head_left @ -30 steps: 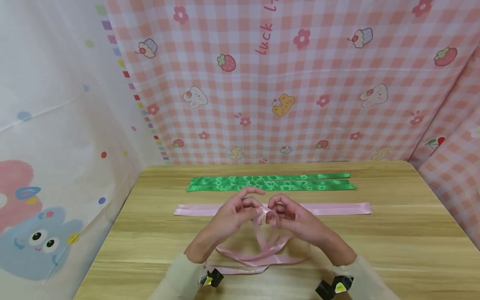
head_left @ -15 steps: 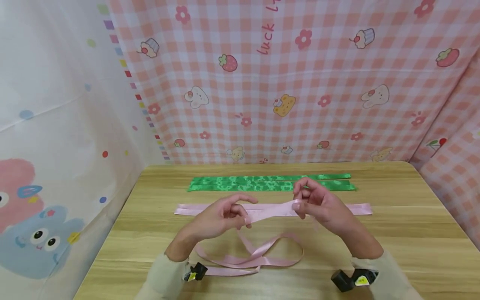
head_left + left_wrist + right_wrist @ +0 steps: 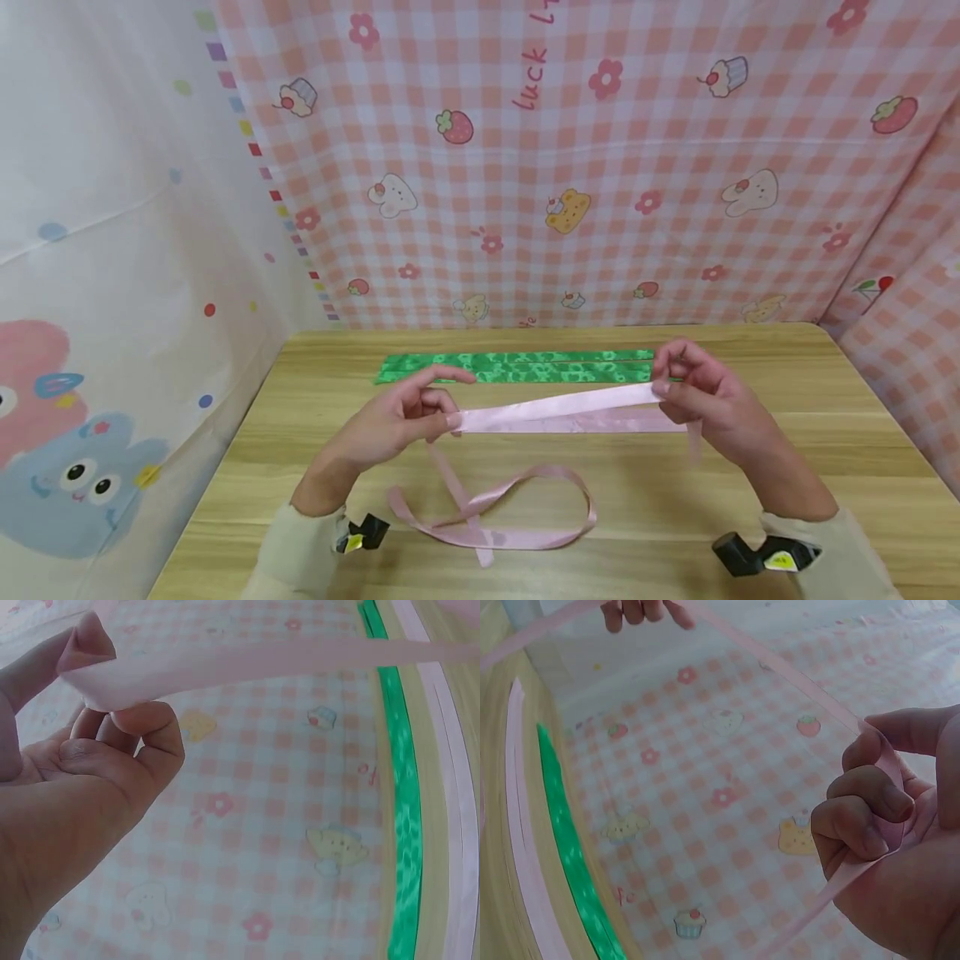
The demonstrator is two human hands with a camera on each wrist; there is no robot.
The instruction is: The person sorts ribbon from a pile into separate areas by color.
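A pink satin ribbon (image 3: 555, 407) stretches between my two hands above the table. My left hand (image 3: 401, 417) pinches it between thumb and fingers, with the index finger extended; in the left wrist view the ribbon (image 3: 225, 669) runs off to the right from the fingertips. My right hand (image 3: 705, 400) pinches the other end of the stretch, higher up. In the right wrist view the ribbon (image 3: 787, 667) passes through the curled fingers (image 3: 855, 817), and its tail hangs below. From the left hand the rest of the ribbon drops to the table in a loose loop (image 3: 585, 500).
Green patterned ribbon strips (image 3: 480, 365) lie straight across the back of the wooden table (image 3: 787, 467). Pink ribbon strips (image 3: 630, 421) lie parallel in front of them, partly behind the held ribbon. A checked curtain (image 3: 645, 167) hangs behind the table, a white one (image 3: 150, 208) at left.
My hands began close together at the ribbon and moved apart, left hand leftward, right hand rightward and up. The ribbon is drawn out between them, and the loops on the table have shifted.
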